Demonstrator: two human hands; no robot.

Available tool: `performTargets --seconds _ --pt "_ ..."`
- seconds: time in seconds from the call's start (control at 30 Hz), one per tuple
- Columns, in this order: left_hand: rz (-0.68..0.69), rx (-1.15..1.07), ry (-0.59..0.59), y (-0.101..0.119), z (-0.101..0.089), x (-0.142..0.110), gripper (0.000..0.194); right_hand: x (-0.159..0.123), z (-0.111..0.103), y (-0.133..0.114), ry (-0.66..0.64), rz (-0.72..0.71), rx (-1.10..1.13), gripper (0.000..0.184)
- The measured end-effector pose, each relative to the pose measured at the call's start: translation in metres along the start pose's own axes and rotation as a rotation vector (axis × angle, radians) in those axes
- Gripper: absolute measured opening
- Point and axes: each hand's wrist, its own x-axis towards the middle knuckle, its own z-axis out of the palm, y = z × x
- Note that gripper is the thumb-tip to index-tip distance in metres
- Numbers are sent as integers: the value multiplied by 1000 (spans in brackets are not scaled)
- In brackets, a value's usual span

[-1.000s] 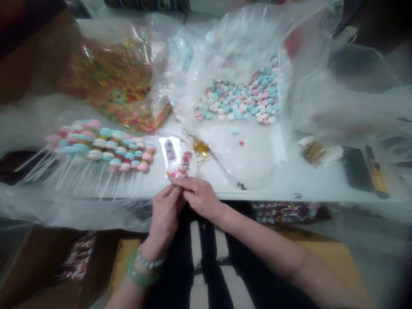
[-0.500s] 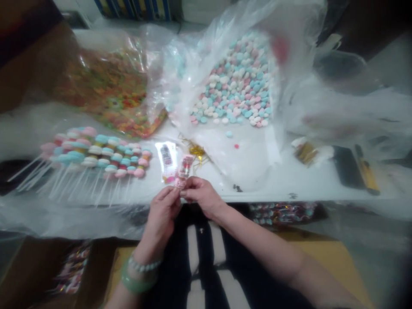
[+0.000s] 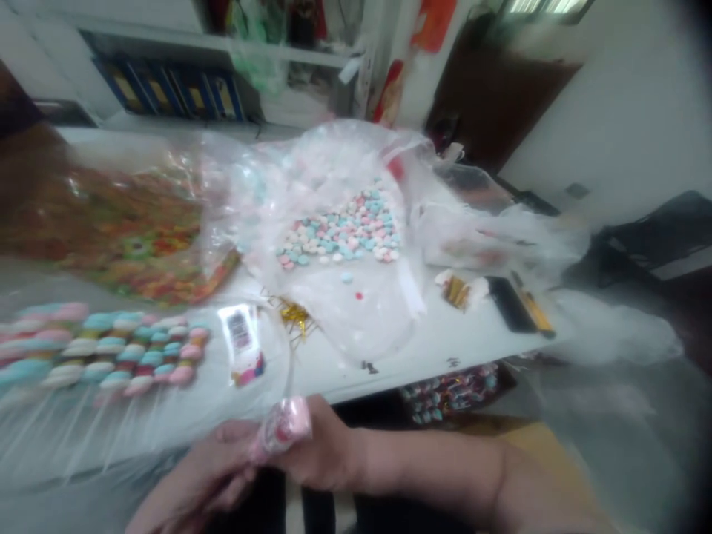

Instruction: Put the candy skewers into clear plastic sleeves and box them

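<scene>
**Small glossy pink printed plastic packet (image 3: 283,429), held in two bare hands before a white worktop (image 3: 434,352)**

Item, in hand: the packet, tilted, one end toward the right, just in front of the worktop's near edge. Left hand (image 3: 219,460): grip closed on the packet's lower end. Right hand (image 3: 328,451): grip closed on it too, behind and beneath; several fingertips are hidden from where I stand.

Nearest on the worktop: one flat white sachet with a dark printed panel and pink-purple end (image 3: 242,345); beyond the hands, a loose heap of shiny gold ties (image 3: 294,317).

To the left: a row of pink, pale-blue and white sweets threaded on white sticks (image 3: 133,352), sticks toward me; behind it, a clear plastic bag of orange, red and green pieces (image 3: 139,248).

Centre: a clear plastic bag of pink, blue and white rounded sweets (image 3: 345,230); nearer, a single pale-blue piece (image 3: 347,277) and a small red one (image 3: 359,296).

To the right: a bundle of gold strips (image 3: 457,293), a flat black rectangular object (image 3: 510,304), and a slim yellow-and-black tool (image 3: 538,315) just beside it.

Background: blue binders (image 3: 192,93), upright on a shelf.
</scene>
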Motion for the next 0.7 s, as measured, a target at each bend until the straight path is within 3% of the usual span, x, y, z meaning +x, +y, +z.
performTargets --seconds 0.1,0.17,0.2,0.27,0.33,0.43,0.53,0.6,0.63,0.7 --pt "31 229 -62 13 -11 -4 37 0 -11 -3 -212 -285 -273 16" --pt "162 465 -86 19 -13 -9 29 4 -23 -6 -418 -563 -399 18" --pt "253 574 -27 20 -12 -12 28 7 -28 -9 -471 -664 -482 17" --pt "455 690 244 19 -2 -19 29 14 -35 -15 -459 -720 -656 19" --pt "551 683 494 13 16 -25 23 23 -35 -21 -307 -574 -650 22" --pt "663 654 832 5 42 -23 13 37 -23 -27 9 -124 -140 14" --pt "781 447 1045 0 46 -12 3 46 -2 -25 88 180 326 6" --pt "718 118 1017 -3 36 -6 14 47 9 -19 122 204 424 9" --pt "620 -65 903 -5 28 -5 23 46 12 -15 158 160 383 11" --pt "335 -357 499 -10 14 -6 45 42 11 -4 210 -29 123 18"
